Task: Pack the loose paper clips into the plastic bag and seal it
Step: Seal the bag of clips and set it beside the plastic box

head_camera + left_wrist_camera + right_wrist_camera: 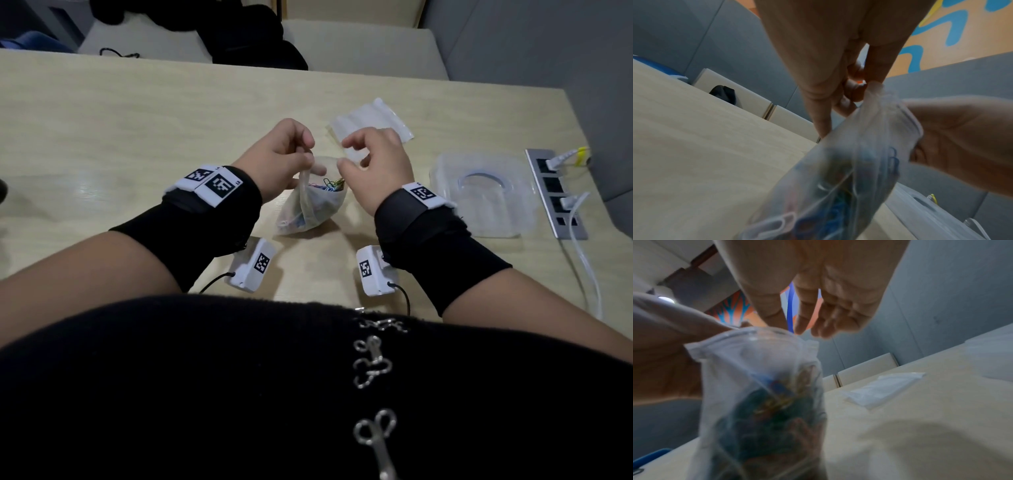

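Observation:
A clear zip plastic bag stands on the table between my hands, mouth up. Coloured paper clips fill its lower part. My left hand pinches the left side of the bag's rim between thumb and fingers. The left wrist view shows that pinch on the bag's top corner, with clips below. My right hand hovers at the right side of the rim, fingers loosely curled. In the right wrist view its thumb and forefinger are apart just above the bag's open mouth.
A small stack of empty zip bags lies behind the hands. An empty clear plastic container sits to the right. Beside it a power strip with white cables lies near the table's right edge. Pale chairs stand beyond the far edge.

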A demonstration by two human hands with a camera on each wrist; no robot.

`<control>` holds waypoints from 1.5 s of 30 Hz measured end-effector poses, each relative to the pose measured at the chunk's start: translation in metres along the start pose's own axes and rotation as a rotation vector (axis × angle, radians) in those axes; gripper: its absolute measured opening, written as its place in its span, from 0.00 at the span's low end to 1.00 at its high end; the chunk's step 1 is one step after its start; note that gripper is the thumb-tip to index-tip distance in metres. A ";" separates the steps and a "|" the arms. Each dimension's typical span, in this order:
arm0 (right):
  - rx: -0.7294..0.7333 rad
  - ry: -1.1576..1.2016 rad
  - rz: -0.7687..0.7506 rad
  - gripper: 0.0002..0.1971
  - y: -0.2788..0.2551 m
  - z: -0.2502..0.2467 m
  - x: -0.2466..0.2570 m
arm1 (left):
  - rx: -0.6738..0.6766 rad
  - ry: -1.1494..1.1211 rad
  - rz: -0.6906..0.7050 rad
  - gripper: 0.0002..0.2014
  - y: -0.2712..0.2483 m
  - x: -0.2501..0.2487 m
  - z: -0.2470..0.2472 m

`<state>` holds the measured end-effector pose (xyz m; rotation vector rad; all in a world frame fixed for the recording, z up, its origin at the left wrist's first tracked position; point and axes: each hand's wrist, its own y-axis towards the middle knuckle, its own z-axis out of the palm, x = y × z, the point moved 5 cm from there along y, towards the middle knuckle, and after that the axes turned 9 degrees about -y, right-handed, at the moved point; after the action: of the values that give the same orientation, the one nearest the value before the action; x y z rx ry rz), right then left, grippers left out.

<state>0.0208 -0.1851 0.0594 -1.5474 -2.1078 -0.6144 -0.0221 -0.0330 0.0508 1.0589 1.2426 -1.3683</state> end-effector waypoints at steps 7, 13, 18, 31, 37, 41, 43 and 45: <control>0.114 -0.179 0.128 0.07 0.003 -0.006 -0.019 | -0.084 0.316 0.049 0.07 0.005 -0.006 -0.006; 0.050 -0.114 0.187 0.17 0.005 -0.017 -0.026 | 0.038 0.703 0.014 0.23 0.000 -0.004 0.007; 0.033 0.124 0.181 0.14 0.000 -0.020 -0.027 | -0.107 0.731 0.018 0.06 0.006 -0.004 0.003; -0.253 0.173 0.187 0.06 -0.018 -0.058 -0.056 | -0.202 0.525 0.143 0.11 0.013 -0.029 0.016; -0.050 -0.126 0.209 0.10 -0.027 -0.054 -0.085 | -0.120 0.826 0.035 0.08 0.018 -0.007 0.042; -0.157 -0.090 0.111 0.09 -0.036 -0.068 -0.081 | -0.205 0.789 0.102 0.05 0.016 -0.017 0.046; -0.244 -0.037 0.063 0.09 -0.038 -0.077 -0.075 | -0.281 0.735 0.167 0.06 0.015 -0.027 0.045; -0.176 -0.043 0.095 0.09 -0.034 -0.077 -0.079 | -0.278 0.760 0.148 0.07 0.017 -0.030 0.045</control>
<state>0.0164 -0.2999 0.0708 -1.7601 -2.0435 -0.7558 -0.0002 -0.0754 0.0818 1.4926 1.7863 -0.6479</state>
